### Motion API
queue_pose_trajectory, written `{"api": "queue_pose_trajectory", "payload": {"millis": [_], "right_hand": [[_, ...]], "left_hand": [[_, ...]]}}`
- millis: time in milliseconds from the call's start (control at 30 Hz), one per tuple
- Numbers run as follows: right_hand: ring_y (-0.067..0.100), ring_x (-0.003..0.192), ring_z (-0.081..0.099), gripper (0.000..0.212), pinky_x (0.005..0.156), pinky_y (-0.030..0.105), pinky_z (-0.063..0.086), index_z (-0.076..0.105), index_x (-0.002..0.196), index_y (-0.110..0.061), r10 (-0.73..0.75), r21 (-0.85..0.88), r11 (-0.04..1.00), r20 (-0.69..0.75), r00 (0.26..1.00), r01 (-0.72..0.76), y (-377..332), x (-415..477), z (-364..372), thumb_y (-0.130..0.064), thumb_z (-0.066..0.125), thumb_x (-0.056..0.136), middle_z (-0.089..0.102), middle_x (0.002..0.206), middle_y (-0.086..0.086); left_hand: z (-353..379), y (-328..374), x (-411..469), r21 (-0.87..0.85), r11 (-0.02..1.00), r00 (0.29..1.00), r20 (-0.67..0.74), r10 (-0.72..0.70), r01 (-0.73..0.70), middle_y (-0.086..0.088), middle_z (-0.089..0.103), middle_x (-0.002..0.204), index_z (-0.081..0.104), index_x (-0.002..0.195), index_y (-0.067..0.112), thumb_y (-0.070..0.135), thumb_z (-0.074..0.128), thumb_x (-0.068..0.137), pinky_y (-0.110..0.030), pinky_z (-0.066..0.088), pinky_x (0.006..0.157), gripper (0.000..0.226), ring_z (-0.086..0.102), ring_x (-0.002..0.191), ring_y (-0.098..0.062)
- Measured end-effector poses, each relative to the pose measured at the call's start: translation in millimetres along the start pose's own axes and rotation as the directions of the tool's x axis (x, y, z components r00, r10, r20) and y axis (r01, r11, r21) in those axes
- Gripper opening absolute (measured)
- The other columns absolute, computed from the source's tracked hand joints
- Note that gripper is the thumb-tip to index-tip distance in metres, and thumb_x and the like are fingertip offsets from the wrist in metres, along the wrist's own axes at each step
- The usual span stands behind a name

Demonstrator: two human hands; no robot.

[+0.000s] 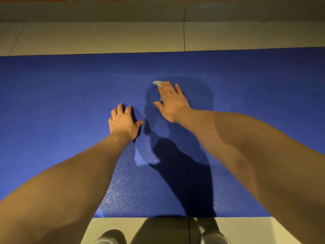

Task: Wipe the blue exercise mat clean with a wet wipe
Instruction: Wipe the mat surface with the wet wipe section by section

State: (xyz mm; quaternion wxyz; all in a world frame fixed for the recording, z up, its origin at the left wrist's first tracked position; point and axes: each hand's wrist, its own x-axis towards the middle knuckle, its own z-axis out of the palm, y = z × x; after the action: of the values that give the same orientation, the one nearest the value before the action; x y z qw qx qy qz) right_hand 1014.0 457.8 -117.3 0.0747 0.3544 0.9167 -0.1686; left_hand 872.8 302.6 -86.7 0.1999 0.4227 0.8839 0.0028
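**Blue exercise mat on a tiled floor, two hands at work: items by size**

1. Floor (105, 37): pale tiles with dark joints, showing beyond the far edge of the mat and again in a strip along the near edge. A grey skirting band (105, 13) runs along the top.
2. Blue exercise mat (52, 103): laid flat on the floor and running across the full width of the view. Its surface is textured, with a paler, glistening patch (126, 191) toward the near edge.
3. Shadow (184, 173): dark, cast over the middle of the mat between the two arms.
4. Left forearm (70, 173) and right forearm (246, 147): both bare, reaching forward over the mat.
5. Right hand (173, 103): palm down, fingers straight and slightly spread. It presses flat on the wipe and does not clasp it.
6. Left hand (124, 121): planted on the mat near the right hand but apart from it. The fingers are arched onto their tips, the thumb is out to the side, and it holds nothing.
7. Shoes (110, 237): two grey toes at the bottom edge, on the tiles just off the mat.
8. Wet wipe (157, 83): pale and crumpled, lying on the mat under the right hand. Only a small part shows past the fingertips.
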Motion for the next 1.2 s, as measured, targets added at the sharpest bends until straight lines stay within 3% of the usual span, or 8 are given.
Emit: {"api": "queue_pose_trajectory", "payload": {"millis": [200, 267, 367, 467, 567, 867, 1033, 1200], "right_hand": [[0.031, 0.156, -0.015, 0.081, 0.126, 0.048, -0.011, -0.008, 0.161, -0.003, 0.472, -0.066, 0.880, 0.018, 0.881, -0.470, 34.2, 17.4, -19.3, -0.058, 0.015, 0.106, -0.014, 0.169, 0.012], [0.034, 0.155, -0.016, 0.084, 0.126, 0.048, -0.011, -0.006, 0.160, 0.001, 0.475, -0.009, 0.880, 0.010, 0.880, -0.475, 14.4, 23.8, -15.6, -0.059, 0.018, 0.105, -0.013, 0.169, 0.016], [0.030, 0.156, -0.012, 0.082, 0.126, 0.047, -0.009, 0.003, 0.161, 0.000, 0.253, 0.067, 0.966, -0.038, 0.967, -0.250, -23.7, 32.1, -3.8, -0.055, 0.028, 0.105, -0.006, 0.170, 0.008], [0.027, 0.156, -0.017, 0.078, 0.126, 0.047, -0.011, -0.001, 0.162, -0.006, 0.042, -0.015, 0.999, 0.048, 0.998, -0.041, -42.0, 33.6, 3.9, -0.055, 0.023, 0.107, -0.012, 0.171, 0.007], [0.022, 0.156, -0.016, 0.076, 0.126, 0.046, -0.009, -0.004, 0.163, -0.011, 0.005, -0.055, 0.998, 0.045, 0.999, -0.002, -22.6, 33.2, -0.3, -0.055, 0.022, 0.107, -0.013, 0.171, 0.003], [0.033, 0.155, -0.016, 0.083, 0.126, 0.050, -0.009, -0.007, 0.160, -0.002, 0.536, -0.008, 0.844, -0.006, 0.845, -0.536, 29.3, 50.2, -24.7, -0.059, 0.015, 0.105, -0.013, 0.169, 0.015], [0.032, 0.155, -0.018, 0.082, 0.126, 0.048, -0.010, -0.005, 0.161, -0.003, 0.216, 0.027, 0.976, 0.008, 0.976, -0.216, -29.3, 64.5, -11.7, -0.057, 0.021, 0.106, -0.014, 0.170, 0.011], [0.022, 0.157, -0.014, 0.073, 0.127, 0.046, -0.009, -0.002, 0.163, -0.010, -0.007, -0.040, 0.999, 0.028, 1.000, 0.008, -15.0, 68.9, -11.9, -0.053, 0.022, 0.108, -0.010, 0.171, 0.003]], "left_hand": [[-4.4, 0.7, 5.5, 0.017, 1.000, 1.000, -0.008, 0.013, -0.013, -0.008, 0.019, 0.162, 0.032, 0.153, 0.019, 0.054, 0.060, 0.093, -0.051, 0.025, 0.116, 0.075, 0.017, 0.145, -0.034], [-5.9, 0.7, 8.9, 0.015, 1.000, 1.000, -0.011, 0.016, -0.016, -0.007, 0.018, 0.162, 0.032, 0.153, 0.018, 0.054, 0.060, 0.093, -0.051, 0.025, 0.116, 0.075, 0.017, 0.145, -0.034], [-6.5, 1.0, 14.5, 0.017, 1.000, 1.000, -0.011, 0.017, -0.017, -0.007, 0.017, 0.163, 0.032, 0.153, 0.018, 0.052, 0.060, 0.093, -0.051, 0.024, 0.116, 0.074, 0.017, 0.146, -0.033], [-4.8, 2.8, 18.3, 0.009, 1.000, 1.000, -0.013, 0.016, -0.016, -0.008, 0.016, 0.163, 0.032, 0.153, 0.018, 0.050, 0.061, 0.093, -0.051, 0.024, 0.116, 0.073, 0.016, 0.146, -0.034], [-4.4, 4.7, 21.0, 0.002, 1.000, 1.000, -0.022, 0.016, -0.016, -0.008, 0.018, 0.163, 0.033, 0.152, 0.019, 0.052, 0.060, 0.093, -0.051, 0.024, 0.116, 0.073, 0.017, 0.145, -0.034], [-8.7, 2.9, 28.2, -0.005, 0.999, 0.999, -0.027, 0.033, -0.033, -0.007, 0.016, 0.164, 0.030, 0.154, 0.021, 0.054, 0.060, 0.093, -0.051, 0.021, 0.118, 0.076, 0.014, 0.148, -0.032], [-11.7, 5.9, 34.8, 0.002, 0.999, 0.999, -0.020, 0.039, -0.039, -0.007, 0.014, 0.165, 0.028, 0.156, 0.024, 0.056, 0.058, 0.093, -0.050, 0.020, 0.119, 0.077, 0.013, 0.148, -0.032], [-14.7, 12.6, 39.4, 0.035, 0.999, 0.999, 0.052, 0.004, -0.006, -0.004, 0.007, 0.166, 0.022, 0.158, 0.028, 0.060, 0.054, 0.094, -0.050, 0.018, 0.120, 0.079, 0.007, 0.149, -0.032]]}}
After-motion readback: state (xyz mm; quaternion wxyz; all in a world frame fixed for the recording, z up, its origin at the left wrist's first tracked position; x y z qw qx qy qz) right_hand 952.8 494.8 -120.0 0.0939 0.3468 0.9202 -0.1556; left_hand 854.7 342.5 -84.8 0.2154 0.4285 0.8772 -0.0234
